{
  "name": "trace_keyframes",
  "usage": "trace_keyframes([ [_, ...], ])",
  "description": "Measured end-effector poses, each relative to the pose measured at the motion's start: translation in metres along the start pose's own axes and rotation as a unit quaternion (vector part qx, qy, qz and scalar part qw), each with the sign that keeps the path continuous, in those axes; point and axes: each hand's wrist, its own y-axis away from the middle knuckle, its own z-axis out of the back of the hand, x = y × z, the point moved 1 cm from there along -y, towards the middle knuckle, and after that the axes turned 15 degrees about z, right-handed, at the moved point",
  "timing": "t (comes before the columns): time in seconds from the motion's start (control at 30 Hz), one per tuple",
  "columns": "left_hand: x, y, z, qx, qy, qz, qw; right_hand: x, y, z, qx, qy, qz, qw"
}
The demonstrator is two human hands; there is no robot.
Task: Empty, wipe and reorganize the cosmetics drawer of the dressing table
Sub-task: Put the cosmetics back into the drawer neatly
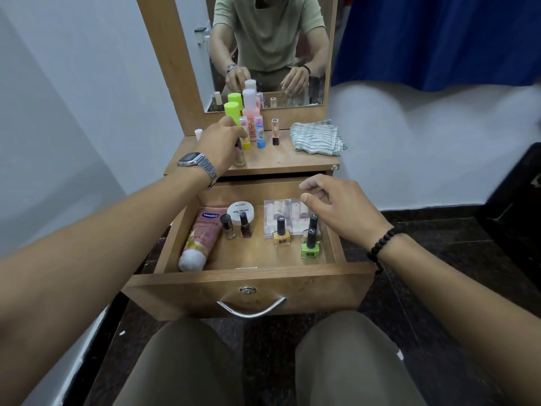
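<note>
The wooden drawer (251, 284) is pulled out. Inside lie a pink Vaseline tube (202, 237), a white nail-polish-remover jar (241, 210), two small dark polish bottles (236, 225), a clear flat case (282, 210), and yellow (281, 233) and green (311, 247) polish bottles. My left hand (219, 145) pinches a small clear bottle (240, 158) standing on the tabletop (289, 162), beside lip balms and taller bottles (250, 118). My right hand (342, 206) hovers over the drawer's right side, fingers loosely curled, holding nothing.
A folded striped cloth (317, 137) lies on the tabletop's right part. A mirror (269, 51) rises behind it. A blue curtain (439, 39) hangs to the right. My knees (263, 361) are just below the drawer front with its metal handle (251, 310).
</note>
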Motion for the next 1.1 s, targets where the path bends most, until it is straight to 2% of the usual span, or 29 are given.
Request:
trace_keyframes([
  [0.2,0.006,-0.002,0.002,0.008,-0.001,-0.012,1.0,-0.001,0.0,-0.001,0.002,-0.002,0.001,1.0],
  [0.4,0.01,0.036,0.033,-0.013,0.09,-0.055,0.994,0.001,-0.003,0.003,-0.01,0.001,0.0,1.0],
  [0.47,0.015,0.057,0.04,0.014,0.105,-0.074,0.992,0.002,-0.003,0.002,-0.01,0.003,0.003,1.0],
  [0.57,0.025,0.088,0.038,0.094,0.12,-0.079,0.985,0.006,-0.002,-0.001,-0.003,0.002,0.007,1.0],
  [0.67,0.036,0.112,0.022,0.151,0.087,-0.071,0.982,0.009,-0.001,-0.004,0.009,-0.001,0.012,1.0],
  [0.93,0.052,0.133,-0.019,0.236,0.021,-0.069,0.969,0.013,-0.001,-0.006,0.02,-0.01,0.015,1.0],
  [1.1,0.051,0.135,-0.025,0.243,-0.045,-0.072,0.966,0.01,0.0,-0.008,0.028,-0.002,0.018,0.999],
])
